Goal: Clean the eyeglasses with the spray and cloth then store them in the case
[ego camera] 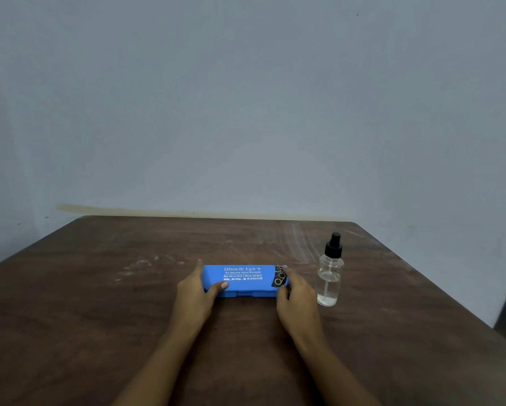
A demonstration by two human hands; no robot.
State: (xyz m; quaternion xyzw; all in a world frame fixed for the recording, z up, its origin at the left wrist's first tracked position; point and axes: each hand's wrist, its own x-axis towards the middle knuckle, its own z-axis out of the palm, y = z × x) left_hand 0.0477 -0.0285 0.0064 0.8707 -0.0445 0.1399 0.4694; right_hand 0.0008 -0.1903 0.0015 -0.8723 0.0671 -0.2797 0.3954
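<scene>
Gripping the closed blue case (244,280) between both hands, left hand (195,291) fingers (221,286) and right hand (297,294) clasping its ends

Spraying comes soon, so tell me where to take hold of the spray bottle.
Grip the spray bottle around its clear round body, below the black pump, coming from its right side: it stands upright and the case and right hand crowd its left.

Case (244,281) mid-table (99,303) (between both hands), spray bottle (330,276) just right.
</scene>
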